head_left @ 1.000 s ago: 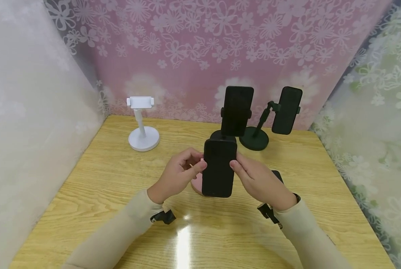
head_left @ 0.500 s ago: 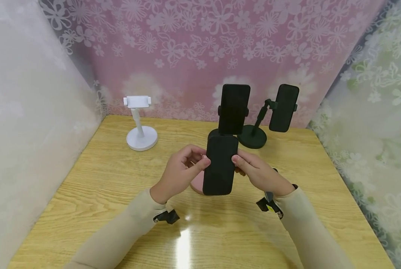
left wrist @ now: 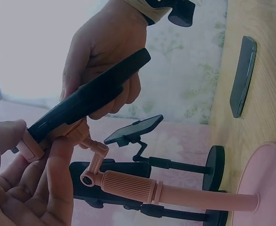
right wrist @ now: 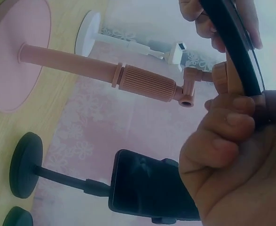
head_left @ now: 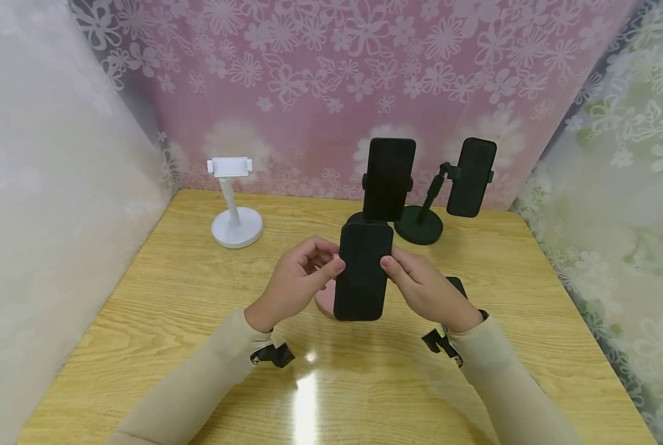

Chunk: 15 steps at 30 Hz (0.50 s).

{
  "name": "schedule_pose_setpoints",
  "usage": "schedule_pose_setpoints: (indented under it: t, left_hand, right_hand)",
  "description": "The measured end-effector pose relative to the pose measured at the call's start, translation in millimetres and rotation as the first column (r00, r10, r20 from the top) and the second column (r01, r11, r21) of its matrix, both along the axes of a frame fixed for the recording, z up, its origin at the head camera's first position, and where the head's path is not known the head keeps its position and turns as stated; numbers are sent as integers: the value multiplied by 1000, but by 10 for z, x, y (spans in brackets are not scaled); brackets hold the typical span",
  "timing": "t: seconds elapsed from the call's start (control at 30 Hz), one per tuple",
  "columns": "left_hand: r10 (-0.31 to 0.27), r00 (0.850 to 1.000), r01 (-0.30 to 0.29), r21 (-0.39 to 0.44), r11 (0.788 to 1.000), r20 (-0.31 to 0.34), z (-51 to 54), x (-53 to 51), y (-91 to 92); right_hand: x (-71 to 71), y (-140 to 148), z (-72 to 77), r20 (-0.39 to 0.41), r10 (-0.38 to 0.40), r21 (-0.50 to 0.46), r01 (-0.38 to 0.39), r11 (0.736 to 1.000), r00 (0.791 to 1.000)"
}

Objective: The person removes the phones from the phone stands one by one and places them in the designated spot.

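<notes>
A black smartphone (head_left: 363, 272) stands upright in the clamp of a pink phone stand (left wrist: 213, 197). My left hand (head_left: 300, 277) pinches the clamp's pink end piece (left wrist: 32, 146) at the phone's left edge, thumb in front and fingers curled behind. On the other side my right hand (head_left: 428, 289) holds the phone's right edge, its thumb on the front and its fingers curled behind. The stand's round pink base (right wrist: 20, 52) rests on the table. In the head view, the phone hides most of the stand.
Behind are two black stands bearing phones, one in the middle (head_left: 389, 179) and one at right (head_left: 472, 177). A white phone stand (head_left: 237, 227) stands at back left. Another phone (left wrist: 243, 77) lies flat on the wooden table (head_left: 159, 309), by the right forearm. Floral curtains surround the table.
The held phone has tilted and shifted only slightly between the hands. Both hands keep their hold, and the head view has moved a little.
</notes>
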<state>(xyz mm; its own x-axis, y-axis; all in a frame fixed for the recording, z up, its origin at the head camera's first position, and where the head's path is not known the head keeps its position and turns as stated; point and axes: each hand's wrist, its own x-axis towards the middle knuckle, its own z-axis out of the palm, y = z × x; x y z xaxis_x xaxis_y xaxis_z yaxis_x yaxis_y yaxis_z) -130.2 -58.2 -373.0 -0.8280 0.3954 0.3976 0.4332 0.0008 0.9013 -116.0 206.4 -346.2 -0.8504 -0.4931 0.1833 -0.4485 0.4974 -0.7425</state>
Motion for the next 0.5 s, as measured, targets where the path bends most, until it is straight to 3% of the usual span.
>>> schedule_pose_setpoints:
  t: [0.17,0.3,0.4,0.5]
  left_hand:
    - [-13,1000,12,19,1000,14,4,-4,16]
    - [-21,999,20,24,1000,34,4,-16,24]
    - [-18,999,18,14,1000,44,15,-24,21]
    - [-10,999,11,-13,1000,38,28,-35,16]
  right_hand:
    - [6,-20,34,12,-56,19,55,998,998]
    - [70,-57,145,-80,-172,49,176,983,982]
    - [162,-122,255,-232,-246,62,267,962,941]
    - [263,-212,350,-417,-269,76,328,942,868]
